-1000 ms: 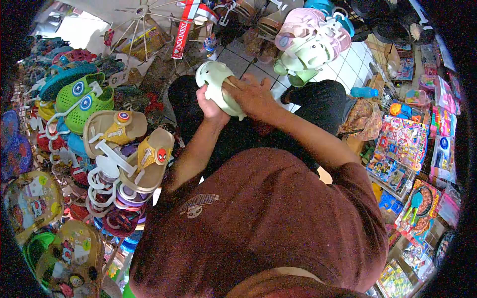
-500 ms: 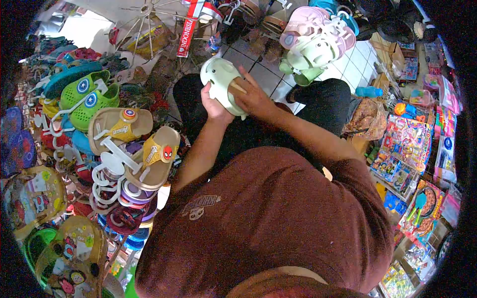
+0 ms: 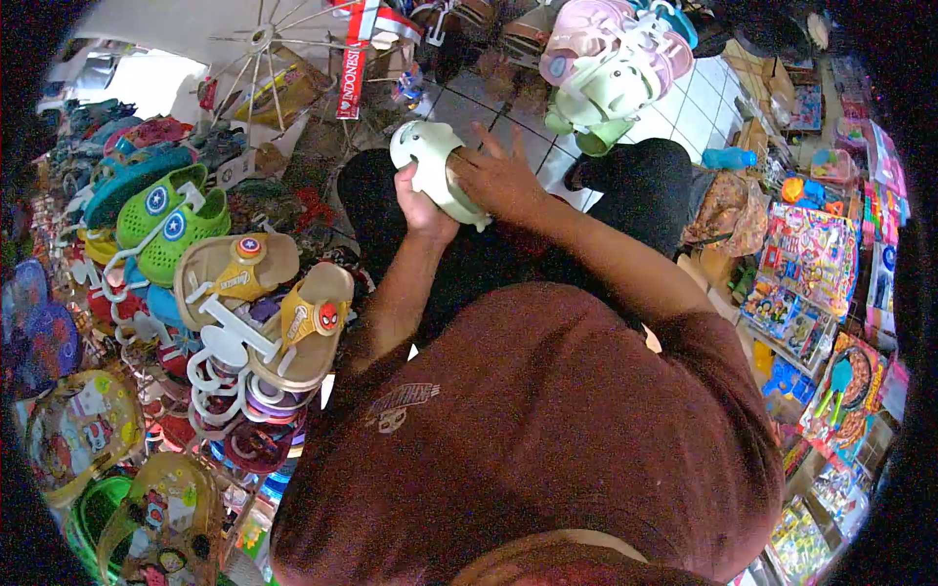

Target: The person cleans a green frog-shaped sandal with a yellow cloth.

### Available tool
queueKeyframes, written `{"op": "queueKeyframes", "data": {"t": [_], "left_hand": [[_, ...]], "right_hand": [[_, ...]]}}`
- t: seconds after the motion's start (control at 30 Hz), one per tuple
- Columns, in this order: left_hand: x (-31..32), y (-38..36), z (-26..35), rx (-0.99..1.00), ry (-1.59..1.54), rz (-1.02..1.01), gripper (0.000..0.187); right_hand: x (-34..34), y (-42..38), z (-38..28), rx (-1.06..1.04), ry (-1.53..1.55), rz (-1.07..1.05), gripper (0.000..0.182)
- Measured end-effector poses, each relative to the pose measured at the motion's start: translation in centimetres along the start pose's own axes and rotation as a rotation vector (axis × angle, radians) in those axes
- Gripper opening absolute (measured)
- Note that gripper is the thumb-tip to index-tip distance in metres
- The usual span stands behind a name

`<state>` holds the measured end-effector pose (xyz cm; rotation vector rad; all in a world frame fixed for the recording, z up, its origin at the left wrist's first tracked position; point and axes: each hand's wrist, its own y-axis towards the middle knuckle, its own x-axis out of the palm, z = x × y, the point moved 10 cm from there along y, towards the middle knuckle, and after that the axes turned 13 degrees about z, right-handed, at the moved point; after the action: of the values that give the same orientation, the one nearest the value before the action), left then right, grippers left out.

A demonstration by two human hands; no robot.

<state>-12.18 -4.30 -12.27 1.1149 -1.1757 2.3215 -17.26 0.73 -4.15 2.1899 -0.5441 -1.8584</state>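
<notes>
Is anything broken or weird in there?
Nothing looks clearly spilled or broken. One odd sight: the bare spokes at the picture's upper left fan out like an umbrella without cloth. Also, the right hand seems to have fingers inside the pale green shoe, where a foot would go.

Glare burns out a white patch (image 3: pixel 151 93) at upper left, and the floor tiles (image 3: pixel 696 112) gleam at upper right. The dark trousers (image 3: pixel 635 200) sink into shadow, losing detail. Coarse grain speckles the maroon shirt (image 3: pixel 547 410). Fisheye distortion bends the outer areas, which look soft; black vignetting swallows the corners.
</notes>
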Motion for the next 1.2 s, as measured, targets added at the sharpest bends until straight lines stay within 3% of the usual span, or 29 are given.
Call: {"op": "queueKeyframes", "data": {"t": [0.07,0.17,0.2,0.27,0.43,0.53,0.63,0.73,0.97,1.03,1.2], "left_hand": [[0.3,0.1,0.1,0.063,0.080,0.002,0.067],[0.6,0.2,0.9,0.114,0.130,-0.026,0.063],[0.4,0.0,1.1,0.123,0.134,0.008,0.064],[0.1,-0.3,1.6,0.148,0.132,0.078,0.065],[-0.1,-0.7,1.5,0.018,-0.111,-0.052,0.065],[-1.0,0.1,1.6,0.039,-0.125,-0.044,0.065],[0.1,-0.3,1.8,0.097,-0.115,-0.061,0.064],[-1.2,-0.4,1.1,0.094,-0.103,0.045,0.064],[-2.5,0.2,1.4,0.138,-0.040,0.026,0.061],[-1.9,0.1,1.4,0.127,-0.019,0.011,0.061],[-0.5,-0.6,1.5,0.171,-0.026,0.062,0.060]], "right_hand": [[1.9,0.4,0.3,0.005,-0.018,-0.051,0.034],[3.9,0.7,1.1,0.345,0.238,-0.318,0.025],[1.9,1.2,-0.2,0.207,0.127,-0.133,0.019],[1.5,1.5,-0.9,0.192,0.175,-0.084,0.019],[2.3,2.1,-1.9,0.040,0.405,-0.036,0.018],[4.8,1.9,-0.9,0.132,0.401,-0.259,0.019],[5.7,1.9,-1.1,0.083,0.316,-0.427,0.021],[3.3,1.5,-1.8,-0.018,0.192,-0.447,0.022],[2.6,-2.1,-1.2,0.125,0.335,-0.496,0.041],[-0.4,-2.6,-1.6,0.034,0.238,-0.531,0.047],[-1.2,-4.0,1.2,0.084,0.419,-0.646,0.039]]}}
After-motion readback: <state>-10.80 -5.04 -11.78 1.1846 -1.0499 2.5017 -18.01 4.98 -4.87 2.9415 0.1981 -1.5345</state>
